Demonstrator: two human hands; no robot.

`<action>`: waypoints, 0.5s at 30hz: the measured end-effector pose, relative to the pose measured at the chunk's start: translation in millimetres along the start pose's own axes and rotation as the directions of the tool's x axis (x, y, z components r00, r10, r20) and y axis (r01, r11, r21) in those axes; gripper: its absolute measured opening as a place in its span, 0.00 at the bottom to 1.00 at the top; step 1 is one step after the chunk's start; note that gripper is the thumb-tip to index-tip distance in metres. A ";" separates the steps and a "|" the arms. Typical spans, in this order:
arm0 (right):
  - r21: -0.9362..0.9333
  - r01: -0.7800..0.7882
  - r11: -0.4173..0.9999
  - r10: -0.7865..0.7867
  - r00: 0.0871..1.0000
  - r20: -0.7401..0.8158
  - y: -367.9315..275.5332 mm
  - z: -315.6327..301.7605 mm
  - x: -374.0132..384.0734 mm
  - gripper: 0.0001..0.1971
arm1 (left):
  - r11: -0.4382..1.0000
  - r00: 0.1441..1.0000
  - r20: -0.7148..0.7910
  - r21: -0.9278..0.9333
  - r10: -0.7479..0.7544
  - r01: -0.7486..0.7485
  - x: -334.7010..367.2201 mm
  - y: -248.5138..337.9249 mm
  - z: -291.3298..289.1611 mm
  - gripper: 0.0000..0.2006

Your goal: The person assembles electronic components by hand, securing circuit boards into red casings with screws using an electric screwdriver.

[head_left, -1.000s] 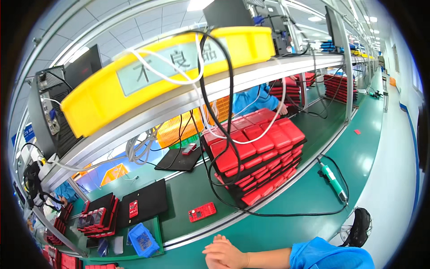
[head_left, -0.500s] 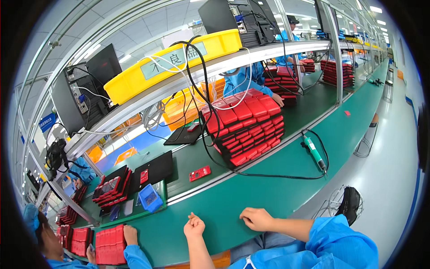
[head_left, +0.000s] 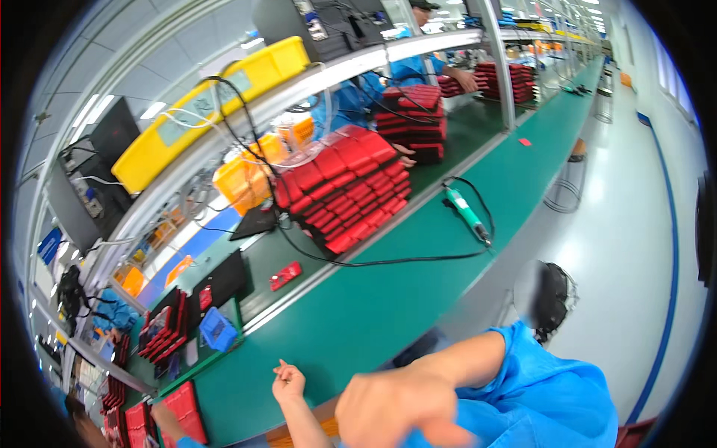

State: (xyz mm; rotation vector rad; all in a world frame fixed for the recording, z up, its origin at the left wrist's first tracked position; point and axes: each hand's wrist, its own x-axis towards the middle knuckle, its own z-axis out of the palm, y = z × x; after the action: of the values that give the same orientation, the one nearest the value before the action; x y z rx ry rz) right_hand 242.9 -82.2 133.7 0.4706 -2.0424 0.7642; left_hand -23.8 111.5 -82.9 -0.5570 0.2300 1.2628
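Note:
My left hand (head_left: 289,382) is over the near edge of the green bench (head_left: 351,306), its fingers loosely curled and partly closed; whatever is inside them, if anything, is too small to make out. My right hand (head_left: 399,407) is raised close to the camera, large and smeared by motion, so its fingers cannot be read. Farther right on the bench lies a green electric screwdriver (head_left: 467,215) with a black cable. A red phone-sized panel (head_left: 285,276) lies beyond the metal rail. Left of my hands is a small blue box (head_left: 218,330).
Stacked red cases (head_left: 347,183) stand at mid-bench. Above runs a shelf with a yellow bin (head_left: 216,112) and hanging cables. Red trays (head_left: 185,411) are by a co-worker's hand (head_left: 168,422) at lower left. Another person's arm (head_left: 459,76) reaches over far stacks. A dark round-topped stool (head_left: 551,302) stands right.
My right hand has risen from the bench edge toward the camera and moved left. My left hand stays over the bench edge, curled. The view has swung to the right.

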 end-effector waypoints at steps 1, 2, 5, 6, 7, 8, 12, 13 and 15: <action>0.003 0.109 0.994 -0.109 0.994 -0.010 -17.5 6.4 13.6 0.28 | 0.999 0.999 -0.016 -0.033 -0.037 0.036 3.7 -1.6 -0.7 0.13; -0.001 0.216 0.976 -0.216 0.976 -0.019 -34.0 13.0 26.9 0.28 | 0.998 0.998 -0.026 -0.032 -0.053 0.052 7.1 -6.5 -0.7 0.14; -0.150 0.214 0.965 -0.208 0.977 0.056 -45.8 12.5 32.6 0.33 | 0.997 0.997 -0.012 -0.012 -0.080 0.080 6.7 -27.3 3.0 0.14; -0.191 0.233 0.953 -0.257 0.960 -0.112 -48.0 27.9 33.0 0.32 | 0.991 0.991 0.023 -0.019 -0.131 0.132 7.8 -25.2 0.7 0.13; -0.191 0.223 0.956 -0.249 0.961 -0.124 -45.4 31.9 30.7 0.32 | 0.991 0.991 0.008 -0.021 -0.132 0.132 7.3 -23.0 -1.5 0.13; -0.200 0.246 0.948 -0.283 0.941 -0.184 -42.6 34.9 30.1 0.30 | 0.997 0.996 -0.045 0.021 -0.079 0.080 5.8 -20.4 -1.5 0.12; -0.293 0.410 0.864 -0.484 0.837 -0.256 -46.0 35.0 31.7 0.24 | 0.982 0.983 -0.140 0.166 0.118 -0.094 -12.0 -20.3 -0.3 0.12; -0.286 0.423 0.860 -0.492 0.837 -0.241 -43.3 40.3 34.7 0.24 | 0.938 0.943 -0.178 0.261 0.281 -0.230 -20.6 -22.2 5.9 0.11; -0.257 0.586 0.768 -0.622 0.590 -0.515 -34.7 48.9 41.3 0.17 | 0.902 0.902 -0.209 0.305 0.378 -0.307 -15.2 -6.2 -3.2 0.11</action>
State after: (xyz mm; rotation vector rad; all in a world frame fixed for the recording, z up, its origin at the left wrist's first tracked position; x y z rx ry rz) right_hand 211.1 -142.5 159.4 0.7479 -1.1930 0.3443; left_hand -22.1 95.9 -76.9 -0.4616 0.7408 1.4698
